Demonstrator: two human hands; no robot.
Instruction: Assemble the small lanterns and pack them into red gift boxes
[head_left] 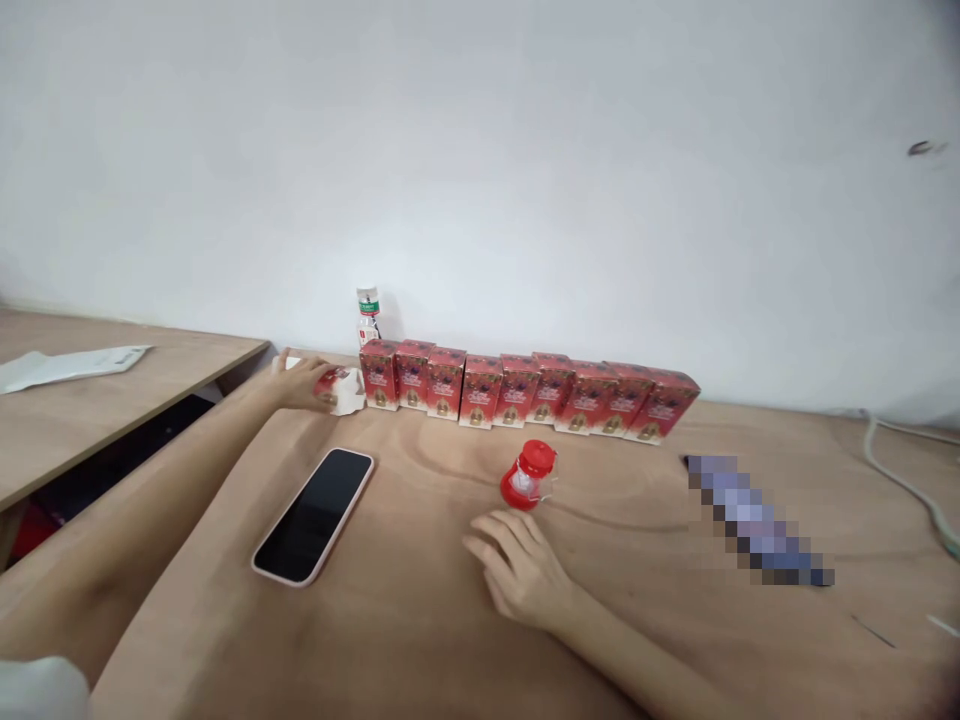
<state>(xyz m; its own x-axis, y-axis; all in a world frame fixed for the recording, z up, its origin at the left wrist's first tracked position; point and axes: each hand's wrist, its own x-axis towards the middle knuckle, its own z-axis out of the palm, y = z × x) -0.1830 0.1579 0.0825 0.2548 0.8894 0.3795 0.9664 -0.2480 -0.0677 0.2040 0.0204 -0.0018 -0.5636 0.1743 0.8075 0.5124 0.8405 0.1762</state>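
Note:
My left hand (301,386) reaches to the far left of the table, its fingers round a red and white box (346,390) with loose white flaps. Part of that box is hidden behind the fingers. It stands at the left end of a row of red printed boxes (481,392). On the wooden table, my right hand (525,572) rests with loosely bent fingers apart and nothing in them. Just beyond its fingertips is a small red toy lantern (531,474) with a clear middle and a thin wire handle.
A phone (315,515) in a pink case lies left of centre. Behind the boxes stands a clear bottle (367,315) against the wall. A blurred-out flat item (757,520) and a white cable (904,478) are at right. White packaging (71,366) lies on the left desk.

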